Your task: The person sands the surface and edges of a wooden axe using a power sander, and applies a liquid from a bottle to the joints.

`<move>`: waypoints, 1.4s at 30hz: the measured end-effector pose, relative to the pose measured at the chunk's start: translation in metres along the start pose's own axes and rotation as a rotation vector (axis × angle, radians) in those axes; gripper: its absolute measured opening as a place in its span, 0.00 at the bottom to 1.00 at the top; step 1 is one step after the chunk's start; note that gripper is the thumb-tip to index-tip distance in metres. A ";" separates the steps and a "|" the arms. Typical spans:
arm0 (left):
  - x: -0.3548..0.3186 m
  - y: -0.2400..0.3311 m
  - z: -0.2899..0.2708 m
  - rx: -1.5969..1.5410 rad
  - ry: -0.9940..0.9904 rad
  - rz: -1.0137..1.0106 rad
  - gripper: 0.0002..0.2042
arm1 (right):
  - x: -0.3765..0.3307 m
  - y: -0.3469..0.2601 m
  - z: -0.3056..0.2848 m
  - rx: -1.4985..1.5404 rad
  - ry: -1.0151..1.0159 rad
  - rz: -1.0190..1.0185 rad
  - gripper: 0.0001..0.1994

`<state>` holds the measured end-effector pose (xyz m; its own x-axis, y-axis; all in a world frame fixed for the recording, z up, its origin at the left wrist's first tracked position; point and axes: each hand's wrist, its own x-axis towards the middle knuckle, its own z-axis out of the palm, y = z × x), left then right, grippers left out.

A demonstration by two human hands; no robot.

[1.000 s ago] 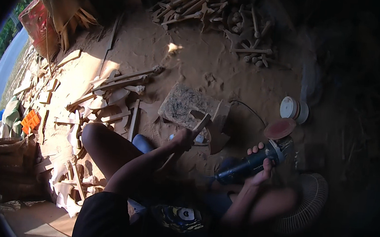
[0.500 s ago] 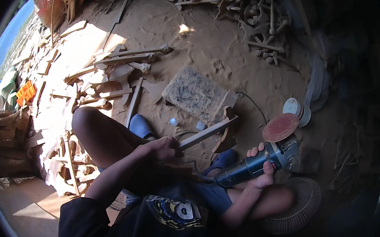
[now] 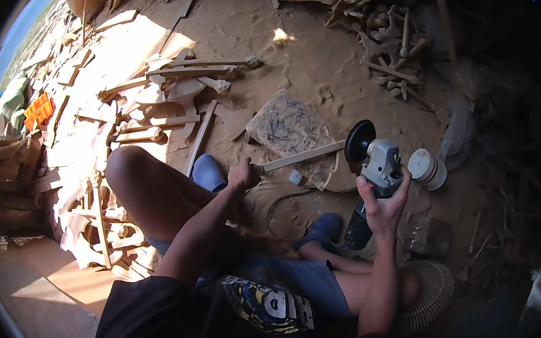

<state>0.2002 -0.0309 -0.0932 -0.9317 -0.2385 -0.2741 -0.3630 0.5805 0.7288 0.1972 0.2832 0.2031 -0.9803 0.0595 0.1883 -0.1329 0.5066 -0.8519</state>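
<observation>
My left hand (image 3: 243,174) is closed round the near end of a pale, squared wooden piece (image 3: 301,158). The piece points away to the right, its far end at the edge of a round sanding disc (image 3: 359,142); I cannot tell if they touch. That disc is fitted to an angle grinder (image 3: 382,171), with its dark backing side showing. My right hand (image 3: 385,204) is wrapped round the grinder's body just behind its grey head. Below the wooden piece lies a worn, dusty slab (image 3: 292,122) on the ground.
Cut wooden parts (image 3: 188,74) lie in sunlight at the left, and another heap of wooden parts (image 3: 392,46) sits at the far right. White tubs (image 3: 425,169) stand right of the grinder. A round wire fan guard (image 3: 432,295) is beside my right knee.
The grinder has swung upright and moved away from me; its disc turned from the reddish face to the dark back. My left hand has moved forward with the wooden piece, toward the disc.
</observation>
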 end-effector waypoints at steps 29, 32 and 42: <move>0.014 0.037 -0.035 -0.327 -0.103 -0.551 0.29 | 0.013 0.071 0.144 -0.632 -0.574 0.275 0.47; 0.016 0.036 -0.037 -0.314 -0.117 -0.542 0.28 | 0.033 0.084 0.131 -0.647 -0.482 0.296 0.46; 0.018 0.041 -0.037 -0.296 -0.148 -0.541 0.25 | 0.092 0.141 0.087 -0.744 -0.271 0.383 0.46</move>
<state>0.1688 -0.0401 -0.0453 -0.6171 -0.3157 -0.7208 -0.7836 0.1626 0.5996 0.0758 0.2850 0.0582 -0.9514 0.1818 -0.2485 0.2494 0.9284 -0.2754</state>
